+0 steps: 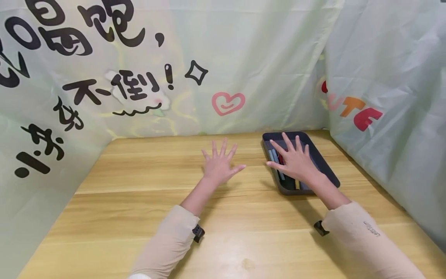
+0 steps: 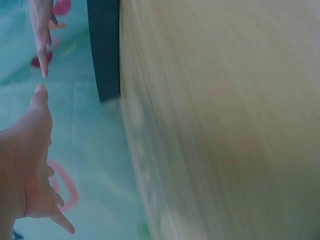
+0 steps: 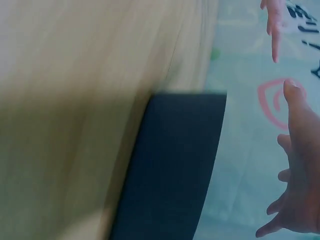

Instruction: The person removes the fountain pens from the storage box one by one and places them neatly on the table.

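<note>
My left hand (image 1: pixel 218 167) is held above the wooden table with its fingers spread and nothing in it. The right hand (image 1: pixel 296 161), also spread and bare, overlaps a dark tray (image 1: pixel 325 172) in the head view. Inside that tray lie light blue pens (image 1: pixel 274 156), a red item (image 1: pixel 280 158) and a yellow stick-like item (image 1: pixel 297 184), partly covered by the hand. In the left wrist view the left hand (image 2: pixel 30 160) stands off the tabletop, thumb extended. The right wrist view has the right hand (image 3: pixel 300 170) beyond the tray's dark side wall (image 3: pixel 170 165).
The wooden table (image 1: pixel 139 217) spreads out in front and to both sides. Behind it hangs a pale printed curtain (image 1: pixel 265 58) with black characters and a pink heart (image 1: pixel 228 103). Another curtain side (image 1: pixel 393 77) borders the table's right edge, near the tray.
</note>
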Demonstrator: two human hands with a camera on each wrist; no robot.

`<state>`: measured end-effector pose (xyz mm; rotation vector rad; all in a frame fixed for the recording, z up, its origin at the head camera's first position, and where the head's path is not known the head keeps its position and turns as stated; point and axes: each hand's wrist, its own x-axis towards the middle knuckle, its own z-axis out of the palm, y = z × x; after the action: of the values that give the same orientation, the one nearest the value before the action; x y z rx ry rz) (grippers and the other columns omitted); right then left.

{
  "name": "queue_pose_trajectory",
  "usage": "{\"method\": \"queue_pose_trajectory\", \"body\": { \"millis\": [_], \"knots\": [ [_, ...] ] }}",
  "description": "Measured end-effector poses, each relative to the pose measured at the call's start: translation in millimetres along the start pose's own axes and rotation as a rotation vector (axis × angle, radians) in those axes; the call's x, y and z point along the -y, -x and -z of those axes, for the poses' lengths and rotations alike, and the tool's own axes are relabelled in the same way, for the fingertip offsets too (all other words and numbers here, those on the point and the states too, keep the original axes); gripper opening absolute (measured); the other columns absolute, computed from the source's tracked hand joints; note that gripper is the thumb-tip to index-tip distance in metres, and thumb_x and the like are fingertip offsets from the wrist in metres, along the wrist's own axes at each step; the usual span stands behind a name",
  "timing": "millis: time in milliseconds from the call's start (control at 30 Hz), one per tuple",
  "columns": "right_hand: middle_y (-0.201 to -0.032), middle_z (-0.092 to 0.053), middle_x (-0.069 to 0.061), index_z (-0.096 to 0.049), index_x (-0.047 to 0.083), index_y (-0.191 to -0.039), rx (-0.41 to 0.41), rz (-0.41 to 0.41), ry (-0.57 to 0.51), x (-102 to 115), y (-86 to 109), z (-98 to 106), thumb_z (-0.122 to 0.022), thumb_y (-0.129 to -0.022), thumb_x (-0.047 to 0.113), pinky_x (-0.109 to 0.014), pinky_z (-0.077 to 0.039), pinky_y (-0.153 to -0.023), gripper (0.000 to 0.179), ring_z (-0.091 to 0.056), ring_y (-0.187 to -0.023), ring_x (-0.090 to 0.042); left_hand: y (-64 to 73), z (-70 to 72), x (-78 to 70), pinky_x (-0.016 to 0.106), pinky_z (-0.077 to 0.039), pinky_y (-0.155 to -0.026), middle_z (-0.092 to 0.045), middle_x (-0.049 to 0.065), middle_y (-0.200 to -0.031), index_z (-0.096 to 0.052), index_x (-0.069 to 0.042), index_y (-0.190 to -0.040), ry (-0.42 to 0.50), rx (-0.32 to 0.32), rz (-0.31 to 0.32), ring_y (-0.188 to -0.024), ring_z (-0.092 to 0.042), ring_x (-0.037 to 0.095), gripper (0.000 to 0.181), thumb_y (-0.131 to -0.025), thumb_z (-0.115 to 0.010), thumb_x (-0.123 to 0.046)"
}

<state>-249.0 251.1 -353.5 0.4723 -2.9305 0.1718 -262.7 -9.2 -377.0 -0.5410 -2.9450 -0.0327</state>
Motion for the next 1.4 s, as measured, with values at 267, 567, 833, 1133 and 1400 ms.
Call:
{"method": "queue_pose_trajectory", "body": {
  "millis": [267,567,833,1133,1400],
  "knots": [
    [-0.15,-0.003,-0.022,-0.021,0.024,-0.148,-0.036,-0.072,-0.056,-48.2,31.4,5.0,-0.05,-0.084,0.061,-0.074,-0.005,-0.09,0.079,0.002,-0.126,-0.058,-10.6,0.6,-55.7,0.069,-0.009,-0.096,0.006,0.006,-0.152,-0.003,-0.033,-0.148,-0.003,0.015,-0.049,-0.132,0.008,0.043,0.082,-0.081,-0.021,-0.077],
    [-0.144,-0.012,-0.031,-0.029,0.016,-0.145,-0.028,-0.072,-0.116,-101.4,66.7,-1.9,-0.056,-0.086,0.05,-0.072,-0.014,-0.09,0.074,-0.01,-0.123,-0.06,-11.9,-9.5,-123.5,0.065,-0.022,-0.096,0.003,0.005,-0.153,-0.001,-0.031,-0.148,0.075,0.016,-0.048,-0.135,-0.002,0.039,0.081,-0.081,-0.016,-0.075],
    [-0.144,-0.017,-0.028,-0.034,0.014,-0.143,0.025,-0.028,-0.116,-123.0,82.8,-15.0,-0.061,-0.083,0.048,-0.074,-0.022,-0.083,0.074,-0.02,-0.123,-0.054,-10.0,-23.1,-166.6,0.059,-0.017,-0.102,-0.007,0.005,-0.153,-0.009,-0.019,-0.149,0.139,0.023,-0.045,-0.136,-0.005,0.035,0.083,-0.085,-0.026,-0.07],
    [-0.146,-0.015,-0.026,-0.035,0.014,-0.143,0.104,0.01,-0.196,-125.1,84.2,-22.8,-0.06,-0.086,0.043,-0.072,-0.02,-0.086,0.069,-0.018,-0.126,-0.053,-11.4,-37.0,-186.4,0.056,-0.016,-0.103,-0.016,0.007,-0.151,-0.021,-0.017,-0.148,0.166,-0.002,0.013,-0.136,-0.007,0.034,0.082,-0.086,-0.029,-0.069],
    [-0.148,-0.012,-0.023,-0.035,0.012,-0.143,0.066,0.014,-0.252,-127.8,84.8,-31.2,-0.058,-0.088,0.038,-0.071,-0.02,-0.087,0.065,-0.018,-0.125,-0.053,-12.0,-48.0,-191.0,0.053,-0.015,-0.104,-0.016,0.007,-0.151,-0.023,-0.016,-0.147,0.113,-0.044,0.027,-0.136,-0.005,0.034,0.083,-0.085,-0.026,-0.071]
  ]
}}
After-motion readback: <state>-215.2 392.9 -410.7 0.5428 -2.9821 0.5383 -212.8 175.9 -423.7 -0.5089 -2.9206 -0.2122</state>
